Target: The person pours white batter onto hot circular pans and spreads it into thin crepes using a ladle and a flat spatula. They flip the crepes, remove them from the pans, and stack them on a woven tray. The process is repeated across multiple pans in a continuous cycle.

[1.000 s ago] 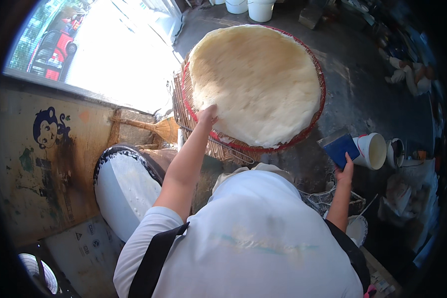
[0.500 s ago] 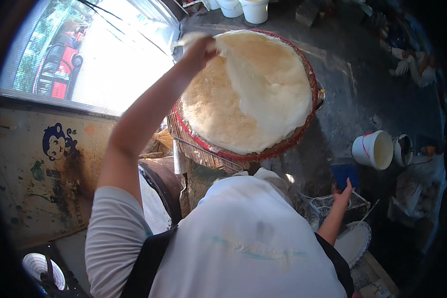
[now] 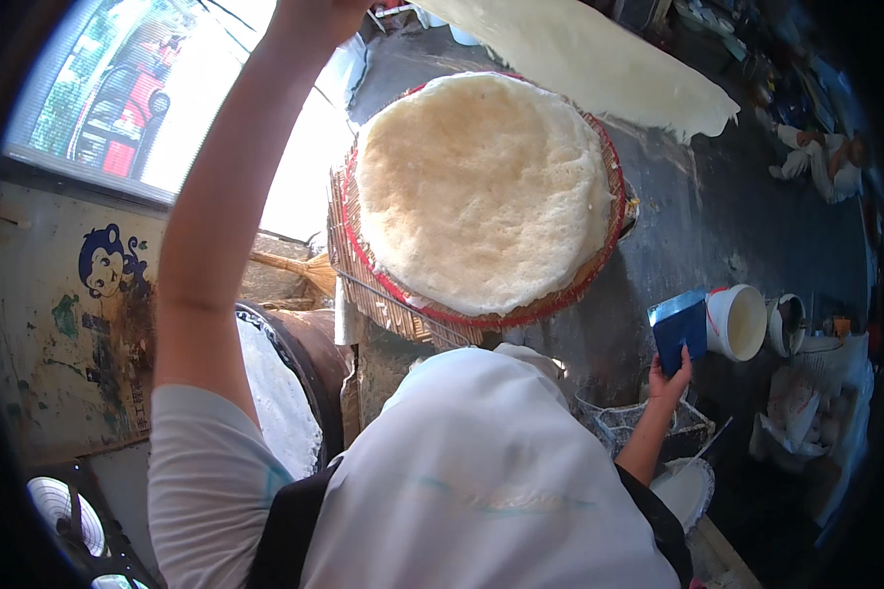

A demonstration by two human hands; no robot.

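A wide, thin pale pancake sheet (image 3: pixel 580 59) hangs in the air at the top, its ragged end stretched to the right. My left hand (image 3: pixel 326 14), cut off by the upper edge, is raised at its other end and appears to grip it; the fingertips are out of view. Below lies a round stack of tan pancakes (image 3: pixel 481 196) on a woven tray (image 3: pixel 365 299) with a red rim. At the right, the closed fingers of my right hand (image 3: pixel 670 378) hold a flat blue scraper (image 3: pixel 680 329), well apart from the stack.
A round drum-like stove (image 3: pixel 309 358) with a white layer on top stands left of my body, near a straw broom (image 3: pixel 314 267). White buckets (image 3: pixel 739 322) and a white-coated basin (image 3: pixel 685 488) are on the right. Another person (image 3: pixel 825 162) sits far right. A bright window (image 3: pixel 118 108) fills the upper left.
My left hand has moved up and away, lifting the thin sheet clear of the stack and swinging it out beyond the tray. The blue scraper has tilted slightly in my right hand.
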